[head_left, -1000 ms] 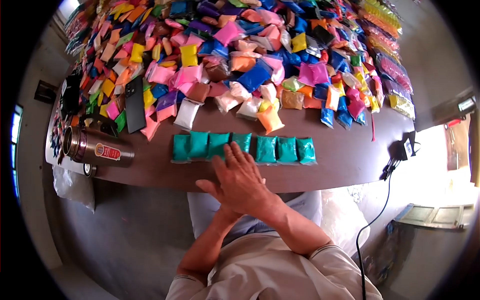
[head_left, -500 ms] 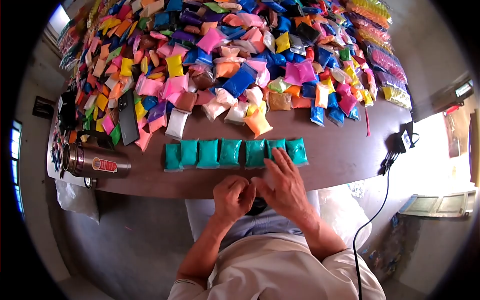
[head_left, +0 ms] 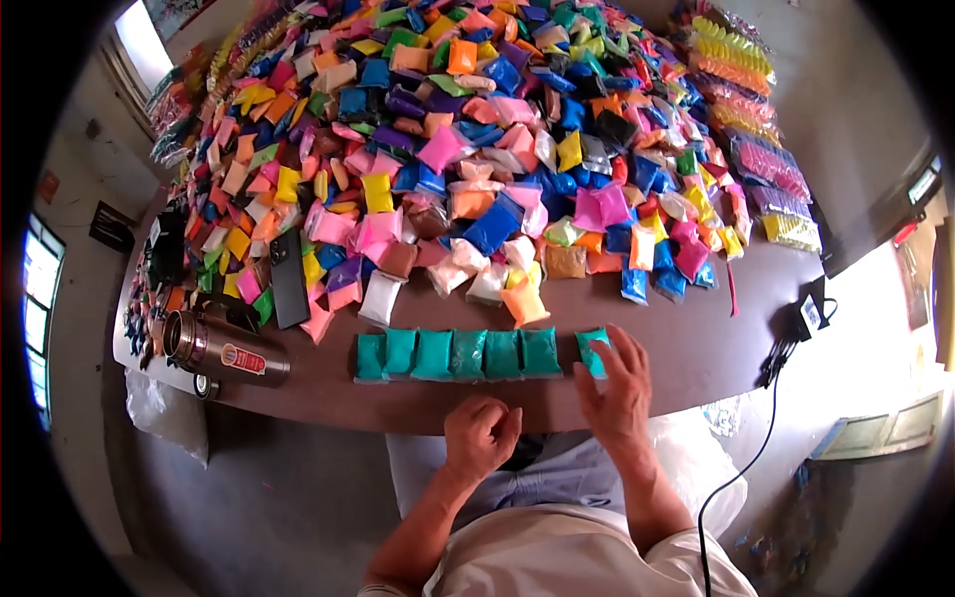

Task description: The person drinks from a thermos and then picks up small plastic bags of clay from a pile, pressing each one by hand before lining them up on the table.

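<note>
Several teal packets (head_left: 434, 354) lie side by side in a row on the brown table (head_left: 328, 396). To their right, across a gap, lies a single teal packet (head_left: 589, 350). My right hand (head_left: 619, 388) is at that packet's right side, covering part of it, fingers extended and thumb apart; no packet is gripped in it. My left hand (head_left: 481, 438) hovers at the table's front edge below the row, its fingers curled in. Whether anything small is inside the curled fingers cannot be seen.
A big heap of colourful packets (head_left: 492, 227) covers the back of the table. A dark phone (head_left: 288, 281) leans at its left front, near a steel flask (head_left: 224, 348). At the right is a black adapter (head_left: 811, 310) with a cable. Bundled packets (head_left: 771, 169) lie back right.
The teal packets have been brought closer together, leaving one apart at the right. My right hand has shifted right to that last packet. The camera view has also moved.
</note>
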`<action>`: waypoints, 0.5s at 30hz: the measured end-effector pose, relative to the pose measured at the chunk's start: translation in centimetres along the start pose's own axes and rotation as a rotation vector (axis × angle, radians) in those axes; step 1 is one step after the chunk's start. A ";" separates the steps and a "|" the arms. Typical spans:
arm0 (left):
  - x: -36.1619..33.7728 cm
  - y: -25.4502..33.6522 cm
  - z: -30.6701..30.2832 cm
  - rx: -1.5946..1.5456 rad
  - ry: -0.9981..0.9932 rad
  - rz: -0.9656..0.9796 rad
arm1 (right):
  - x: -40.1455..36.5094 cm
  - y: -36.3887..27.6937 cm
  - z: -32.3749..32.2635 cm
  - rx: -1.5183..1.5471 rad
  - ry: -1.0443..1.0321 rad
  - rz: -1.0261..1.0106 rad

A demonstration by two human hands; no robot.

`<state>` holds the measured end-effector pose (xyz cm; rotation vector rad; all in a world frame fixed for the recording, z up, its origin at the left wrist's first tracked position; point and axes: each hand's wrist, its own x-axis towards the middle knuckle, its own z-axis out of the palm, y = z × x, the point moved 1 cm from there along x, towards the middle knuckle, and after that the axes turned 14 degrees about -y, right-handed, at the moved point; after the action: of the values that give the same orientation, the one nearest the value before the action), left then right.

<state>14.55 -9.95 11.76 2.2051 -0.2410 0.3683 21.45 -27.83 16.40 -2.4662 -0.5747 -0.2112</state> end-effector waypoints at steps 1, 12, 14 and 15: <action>0.0 -0.1 0.1 -0.007 -0.004 0.019 | -0.3 1.0 0.1 -0.053 0.039 0.064; 2.2 2.8 2.5 -0.203 -0.370 0.016 | -1.5 4.0 2.7 0.133 0.091 0.097; 2.9 3.0 2.7 -0.187 -0.509 -0.007 | -1.8 4.3 3.1 0.346 0.183 0.249; 3.3 2.8 2.7 -0.182 -0.532 -0.003 | -2.0 4.1 2.5 0.441 0.143 0.282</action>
<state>17.24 -13.96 13.40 2.0833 -0.5354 -0.2442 21.51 -30.05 11.69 -2.0519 -0.1809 -0.1289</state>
